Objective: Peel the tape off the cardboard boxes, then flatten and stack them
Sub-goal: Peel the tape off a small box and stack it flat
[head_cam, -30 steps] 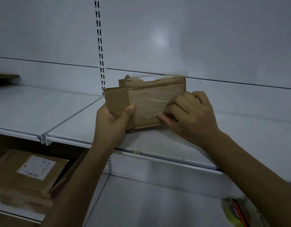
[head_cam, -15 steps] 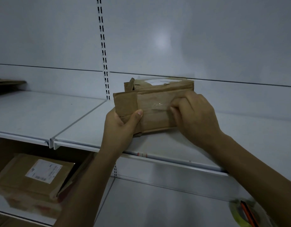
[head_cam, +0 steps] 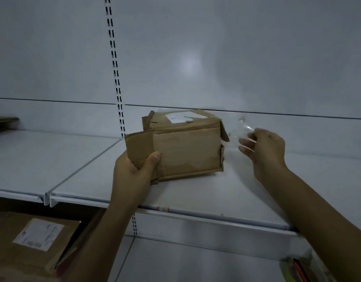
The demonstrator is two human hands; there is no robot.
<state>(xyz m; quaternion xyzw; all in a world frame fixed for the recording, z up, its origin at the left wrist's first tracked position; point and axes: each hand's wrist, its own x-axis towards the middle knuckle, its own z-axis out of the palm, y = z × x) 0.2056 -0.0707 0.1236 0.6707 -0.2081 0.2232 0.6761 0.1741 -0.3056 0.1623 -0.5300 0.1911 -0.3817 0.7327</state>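
A small worn cardboard box [head_cam: 185,147] with a white label on top rests on the white shelf [head_cam: 195,192]. My left hand [head_cam: 134,169] grips its front left corner, thumb on the front face beside a loose flap. My right hand [head_cam: 265,149] is off to the right of the box, apart from it, pinching a crumpled strip of clear tape [head_cam: 241,129] between its fingers. The box's right end flap hangs partly loose.
A larger cardboard box [head_cam: 33,241] with a shipping label lies on the lower shelf at left. Flat cardboard [head_cam: 4,120] sits at the far left on the upper shelf. A yellow and orange object [head_cam: 297,269] shows at the lower right. A slotted upright [head_cam: 116,78] runs up the back wall.
My right hand has pulled away from the box's front face to the right, taking the clear tape with it. The left hand keeps its hold on the box corner.
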